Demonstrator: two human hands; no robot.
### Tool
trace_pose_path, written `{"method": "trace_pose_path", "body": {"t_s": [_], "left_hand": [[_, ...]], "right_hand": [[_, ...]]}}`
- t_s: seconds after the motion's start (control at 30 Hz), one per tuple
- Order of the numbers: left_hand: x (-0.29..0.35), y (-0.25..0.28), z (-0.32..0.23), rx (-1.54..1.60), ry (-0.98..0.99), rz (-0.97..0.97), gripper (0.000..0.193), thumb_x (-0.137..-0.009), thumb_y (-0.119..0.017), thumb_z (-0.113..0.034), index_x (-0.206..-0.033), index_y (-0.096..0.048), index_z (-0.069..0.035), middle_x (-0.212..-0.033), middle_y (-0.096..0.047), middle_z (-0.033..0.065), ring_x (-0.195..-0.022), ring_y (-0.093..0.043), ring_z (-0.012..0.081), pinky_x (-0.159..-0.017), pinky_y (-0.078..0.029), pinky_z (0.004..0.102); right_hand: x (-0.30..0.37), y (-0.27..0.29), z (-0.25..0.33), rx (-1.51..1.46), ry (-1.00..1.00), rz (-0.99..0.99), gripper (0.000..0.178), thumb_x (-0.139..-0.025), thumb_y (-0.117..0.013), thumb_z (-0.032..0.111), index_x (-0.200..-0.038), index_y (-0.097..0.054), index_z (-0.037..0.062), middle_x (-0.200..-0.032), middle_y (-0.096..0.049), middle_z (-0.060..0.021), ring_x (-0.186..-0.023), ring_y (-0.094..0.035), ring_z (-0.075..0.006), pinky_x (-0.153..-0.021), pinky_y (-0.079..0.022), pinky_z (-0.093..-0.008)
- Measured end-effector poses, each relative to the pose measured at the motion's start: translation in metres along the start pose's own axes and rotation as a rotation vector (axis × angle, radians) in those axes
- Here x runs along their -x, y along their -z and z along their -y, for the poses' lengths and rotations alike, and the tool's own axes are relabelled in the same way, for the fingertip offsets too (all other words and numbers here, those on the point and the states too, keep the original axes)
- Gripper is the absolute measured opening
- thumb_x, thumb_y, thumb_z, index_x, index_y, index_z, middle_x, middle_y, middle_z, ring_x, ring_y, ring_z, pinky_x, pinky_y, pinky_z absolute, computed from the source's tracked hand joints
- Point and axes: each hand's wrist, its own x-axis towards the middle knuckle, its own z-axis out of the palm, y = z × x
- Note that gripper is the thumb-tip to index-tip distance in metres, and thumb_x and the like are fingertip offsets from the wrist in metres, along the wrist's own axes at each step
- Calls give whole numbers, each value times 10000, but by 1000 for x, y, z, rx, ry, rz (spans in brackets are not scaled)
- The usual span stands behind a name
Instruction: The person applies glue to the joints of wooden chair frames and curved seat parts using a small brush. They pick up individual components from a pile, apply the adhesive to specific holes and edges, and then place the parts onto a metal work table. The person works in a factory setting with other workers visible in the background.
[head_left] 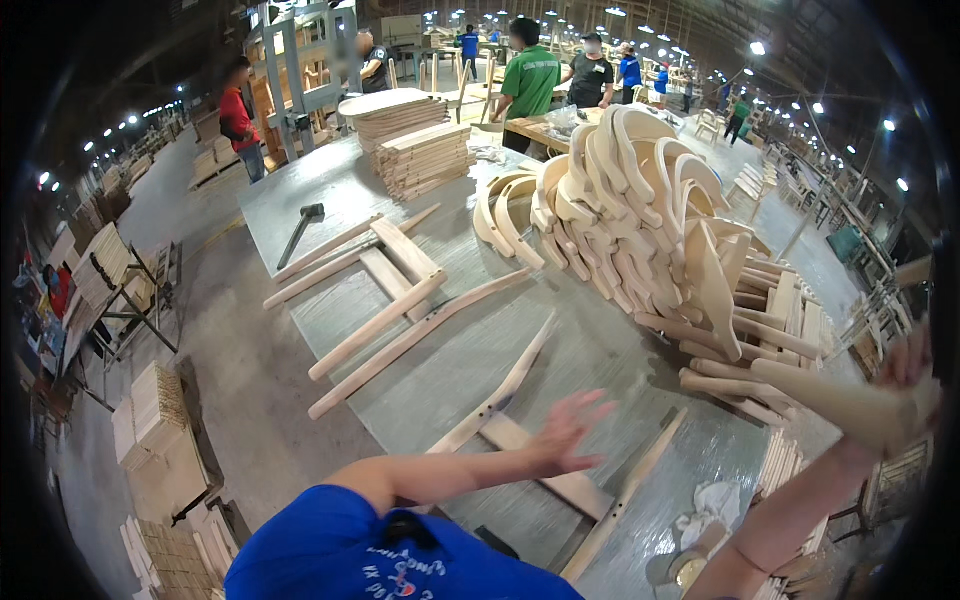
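My left hand (572,436) is open, its fingers spread, above a chair frame (530,452) of two curved legs joined by flat rails on the grey-topped table. No object is in that hand. At the far right, my right hand (906,362) is closed on a curved wooden chair part (840,402), pale and broad, raised beside the stacks. The rim of the picture blurs those fingers. Left of the pile lies a second leg assembly (395,265), with a loose curved leg (420,340) alongside it.
A tall pile of curved wooden parts (620,200) stands on the table's right, beside stacked frames (780,320). A mallet (300,232) and stacked boards (420,150) lie toward the far end. A white cloth (715,510) is at the near right. Co-workers (530,80) stand beyond.
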Motion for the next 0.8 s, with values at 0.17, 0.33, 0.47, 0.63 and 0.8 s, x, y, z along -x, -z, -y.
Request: {"method": "trace_pose_path", "body": {"t_s": [0.17, 0.33, 0.47, 0.63, 0.8], "left_hand": [[-43, 23, -83, 265, -31, -235, 838, -781, -665, -479, -1387, -266, -60, -1375, -320, 203, -1262, -336, 329, -1010, -312, 446], [21, 45, -60, 762, 366, -307, 552, -806, -708, -309, -1205, -424, -56, -977, -600, 148, -839, -597, 219, -703, -475, 325], [79, 93, -6, 753, 644, -332, 372, -813, -693, -304, -1000, -517, -34, -640, -522, 11, -567, -492, 115, -525, -418, 296], [184, 189, 56, 829, 967, -154, 194, -766, -659, -118, -840, -496, -42, -601, -503, 22, -442, -485, 106, -385, -415, 263], [226, 204, 86, 783, 1139, 149, 179, -729, -599, -53, -841, -460, -50, -590, -478, 24, -414, -471, 130, -354, -406, 298]], "right_hand": [[4, -61, -104, 454, 135, -439, 471, -891, -573, 296, -1207, -419, -19, -1146, -504, -133, -1026, -532, -204, -831, -491, -367], [14, -169, -194, 431, 97, -586, 399, -880, -626, 239, -1174, -438, 45, -1047, -554, -100, -922, -589, -149, -686, -551, -323], [68, -146, -222, 629, -503, -289, 304, -868, -634, 202, -1102, -534, 34, -973, -602, -98, -903, -601, -141, -698, -526, -307], [207, -180, -214, 804, -817, -260, 257, -873, -613, 135, -1071, -559, -21, -921, -621, -80, -849, -600, -122, -783, -461, -235], [361, -217, -152, 982, -878, -682, 129, -879, -552, 59, -961, -591, -33, -772, -615, -58, -711, -594, -108, -678, -478, -230]]}}
